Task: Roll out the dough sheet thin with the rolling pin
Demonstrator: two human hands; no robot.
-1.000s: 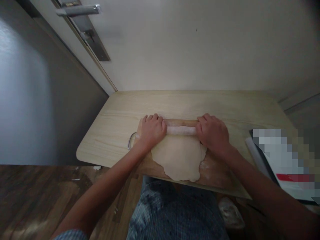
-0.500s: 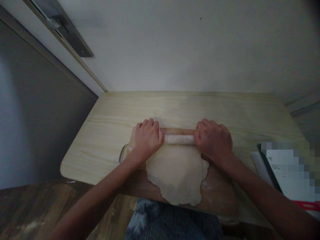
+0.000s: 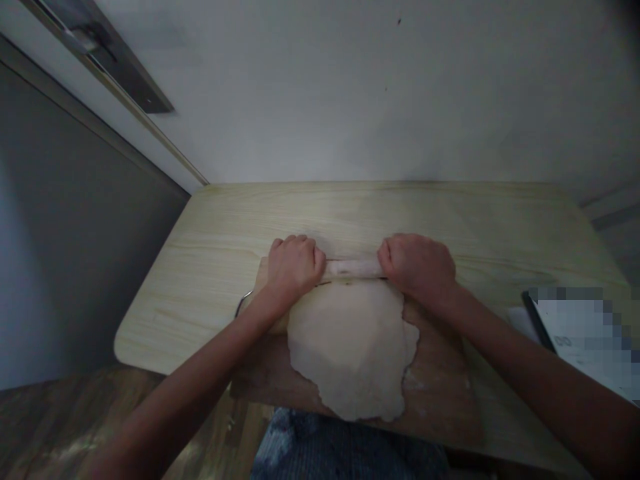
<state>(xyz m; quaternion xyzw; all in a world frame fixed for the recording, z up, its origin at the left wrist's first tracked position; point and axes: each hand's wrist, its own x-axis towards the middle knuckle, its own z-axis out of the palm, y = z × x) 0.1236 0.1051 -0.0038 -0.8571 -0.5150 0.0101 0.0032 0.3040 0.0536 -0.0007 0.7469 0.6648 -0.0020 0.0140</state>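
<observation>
My left hand point(image 3: 296, 265) is closed around the left end of a pale rolling pin point(image 3: 354, 269). Around its right end my right hand point(image 3: 419, 263) is wrapped in the same way. The pin lies crosswise at the far edge of a flat, ragged-edged sheet of dough point(image 3: 350, 347). Under the dough is a brown wooden board point(image 3: 440, 400) with traces of flour on it. The board's metal handle point(image 3: 243, 303) shows beside my left wrist. Both ends of the pin are hidden inside my fists.
The board rests on a light wood-grain table point(image 3: 190, 267) against a white door point(image 3: 320, 100) with a metal handle plate point(image 3: 125, 60). A dark-edged flat item point(image 3: 575, 327), partly blurred out, lies at the right. Wooden flooring point(image 3: 125, 400) shows at the lower left.
Both hands have pushed the rolling pin forward, from on the dough to its far edge. More of the dough's far part now shows. The view has shifted slightly.
</observation>
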